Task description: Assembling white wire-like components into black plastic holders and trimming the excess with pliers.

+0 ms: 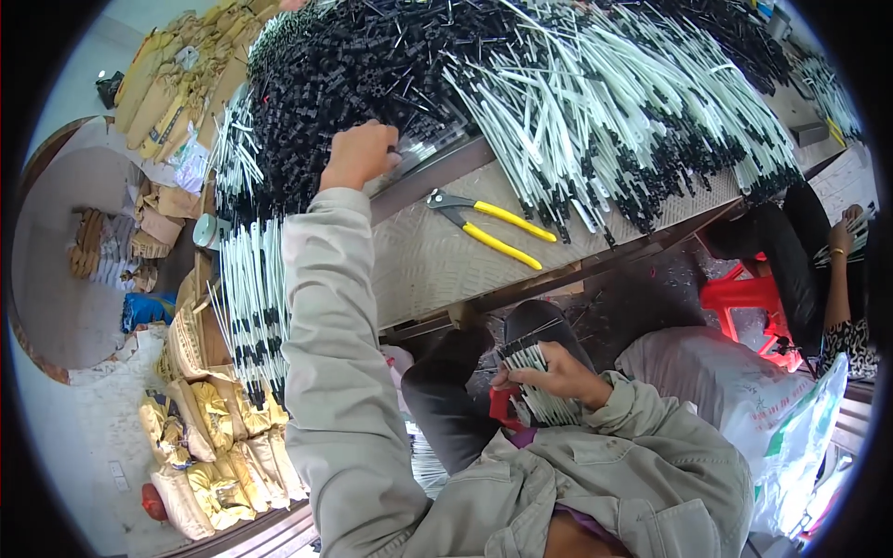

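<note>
Right hand [556,376]: nearest, low over the lap, closed around a small bundle of white sticks [539,402] with black tips [521,352]. The bundle is gripped near its middle, tips fanning up past the thumb.

Handling, as judged: the sticks look thin, light and fairly stiff, smooth enough to slide out of a loose grip. A mid-length hold with the fingers wrapped all round keeps them squared; pinching at the black ends would likely let them splay.

Yellow-handled pliers [491,223]: lying flat on the pale tabletop [419,260], untouched, between the two hands.

Left hand [358,153]: arm stretched up and away, fist clenched at the near edge of the big pile of sticks [521,84]. What, if anything, it encloses is hidden.

Hanging sticks [251,307]: a sheaf drooping over the tabletop's left edge.

Sacks [200,446]: yellow and tan, stacked on the floor at left.

Another person [819,270]: seated at far right, holding a similar bundle.
</note>
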